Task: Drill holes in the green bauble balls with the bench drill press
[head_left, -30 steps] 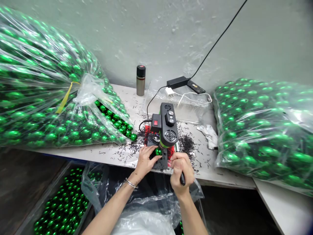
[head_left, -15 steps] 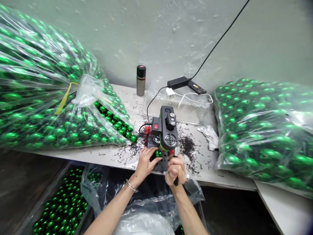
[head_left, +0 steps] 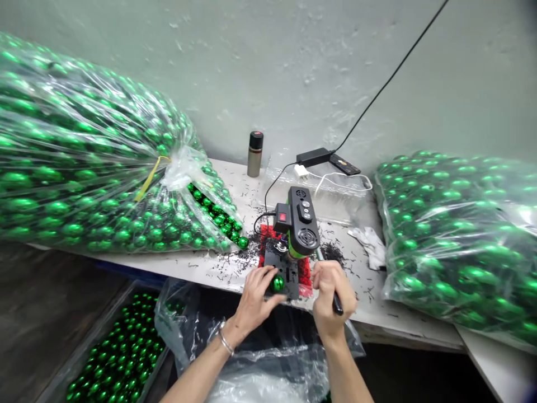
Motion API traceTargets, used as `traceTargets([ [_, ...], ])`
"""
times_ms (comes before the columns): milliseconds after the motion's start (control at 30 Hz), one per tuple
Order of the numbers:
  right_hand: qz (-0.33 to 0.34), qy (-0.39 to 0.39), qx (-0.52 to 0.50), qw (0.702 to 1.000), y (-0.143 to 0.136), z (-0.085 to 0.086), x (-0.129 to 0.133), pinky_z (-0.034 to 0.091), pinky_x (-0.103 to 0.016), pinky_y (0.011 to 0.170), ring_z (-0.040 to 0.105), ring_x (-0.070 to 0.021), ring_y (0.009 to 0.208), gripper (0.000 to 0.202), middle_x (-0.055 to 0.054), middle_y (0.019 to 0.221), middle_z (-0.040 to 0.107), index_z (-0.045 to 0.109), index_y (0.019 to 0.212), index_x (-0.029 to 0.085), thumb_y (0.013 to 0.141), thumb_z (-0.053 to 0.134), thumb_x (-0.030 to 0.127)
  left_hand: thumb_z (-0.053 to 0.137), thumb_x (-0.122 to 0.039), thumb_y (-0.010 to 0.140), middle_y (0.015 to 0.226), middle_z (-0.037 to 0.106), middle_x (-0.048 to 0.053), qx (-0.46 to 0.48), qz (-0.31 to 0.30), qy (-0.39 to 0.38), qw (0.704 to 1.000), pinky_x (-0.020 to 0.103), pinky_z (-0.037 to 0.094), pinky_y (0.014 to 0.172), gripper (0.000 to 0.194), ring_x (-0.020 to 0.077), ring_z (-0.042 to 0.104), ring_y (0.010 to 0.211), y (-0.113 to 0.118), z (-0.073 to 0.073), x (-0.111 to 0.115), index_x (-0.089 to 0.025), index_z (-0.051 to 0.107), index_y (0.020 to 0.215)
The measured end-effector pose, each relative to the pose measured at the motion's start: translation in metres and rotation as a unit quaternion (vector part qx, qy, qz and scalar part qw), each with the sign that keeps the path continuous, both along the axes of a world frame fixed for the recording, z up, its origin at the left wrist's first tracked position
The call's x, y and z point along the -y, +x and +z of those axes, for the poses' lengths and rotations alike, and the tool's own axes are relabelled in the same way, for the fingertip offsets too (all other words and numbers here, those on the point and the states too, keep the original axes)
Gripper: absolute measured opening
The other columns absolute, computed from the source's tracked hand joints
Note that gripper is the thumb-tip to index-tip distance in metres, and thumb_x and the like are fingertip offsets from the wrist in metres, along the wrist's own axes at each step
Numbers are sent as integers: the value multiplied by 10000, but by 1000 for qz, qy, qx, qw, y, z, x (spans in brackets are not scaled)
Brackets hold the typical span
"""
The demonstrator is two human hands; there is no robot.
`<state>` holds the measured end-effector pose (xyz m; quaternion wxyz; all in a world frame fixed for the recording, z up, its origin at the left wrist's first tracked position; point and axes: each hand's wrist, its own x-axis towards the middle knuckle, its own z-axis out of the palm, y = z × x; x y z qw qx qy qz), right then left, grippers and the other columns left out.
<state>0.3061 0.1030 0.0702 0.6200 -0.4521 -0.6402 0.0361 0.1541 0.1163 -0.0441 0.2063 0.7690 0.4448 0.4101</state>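
1. At nine o'clock from the black machine [head_left: 302,218], we see a gathered clear bag [head_left: 182,169] of green balls.
2. Eight o'clock: a bin [head_left: 86,346] of similar balls.
3. Seven: the left hand [head_left: 255,296], fingers and thumb parted; whether they touch the green ball [head_left: 277,284], we cannot tell.
4. Between six and seven: that ball, inside their gap.
5. Five: the right hand [head_left: 333,294], curled round a black-handled lever [head_left: 338,304].
6. Three: another ball-filled bag [head_left: 509,210].

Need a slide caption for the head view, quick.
Right grip closed on a lever, left grip open beside a green ball at a black machine, between ball-filled bags.
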Motion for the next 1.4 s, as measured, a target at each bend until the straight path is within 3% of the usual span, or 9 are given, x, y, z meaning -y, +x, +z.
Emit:
traceTargets([
  [100,-4,15,-9,1000,-3,-4,-1,388,-274,612,519,-121,661,292,8,681,513,448,652,194,919,416,79,632,-536,856,1368,560,183,-55,32,54,997,505,426,1039,678,325,510,1263,-17,8,-3,-165,477,1402],
  [233,1,19,-11,1000,-3,-18,-1,399,-277,607,531,-128,665,285,0,692,531,459,657,194,913,417,76,509,-231,951,1299,608,175,-182,164,65,967,476,447,973,385,309,541,1194,-35,27,-47,-146,542,1326],
  [400,2,27,2,1000,0,-21,-1,405,-273,608,538,-127,673,267,-2,700,536,469,678,192,904,422,60,500,-16,854,1174,665,182,-322,149,-6,935,457,485,878,405,294,627,994,-45,40,-85,-93,597,1240],
  [500,6,32,10,999,1,-21,-1,405,-265,599,534,-116,666,263,-2,721,538,470,689,190,904,414,51,552,-106,876,1207,653,169,-203,149,-17,968,449,468,945,370,290,612,1084,-45,40,-76,-125,600,1242],
  [600,5,36,15,999,0,-21,-1,407,-265,600,533,-115,670,272,1,711,531,464,679,190,903,412,45,618,-247,865,1175,675,120,48,115,-126,984,384,493,921,359,259,622,1085,-38,38,-58,-165,623,1215],
  [733,3,32,8,999,-1,-18,0,414,-267,603,535,-117,673,282,2,702,524,458,668,192,908,411,53,682,-417,810,961,716,80,363,49,-372,853,268,518,686,462,178,668,808,-21,31,-39,-145,652,1181],
  [833,2,21,10,1000,-3,-14,1,418,-267,608,532,-115,670,280,3,709,523,457,673,194,916,405,64,757,-453,734,870,712,67,424,37,-437,792,216,479,597,546,137,646,722,-9,24,-35,-127,663,1162],
  [1000,-6,15,17,1000,-5,-10,1,415,-261,596,523,-112,658,278,6,700,515,447,679,199,912,409,51,737,-433,735,725,680,14,312,41,-408,857,203,402,489,529,129,597,621,5,19,-38,-147,654,1172],
  [1400,2,8,12,1000,-4,-8,3,416,-258,583,533,-119,659,274,9,671,510,461,683,201,912,412,57,665,-279,790,1059,716,87,217,28,-276,936,351,510,857,296,229,660,1027,16,19,-48,-190,612,1068],
])
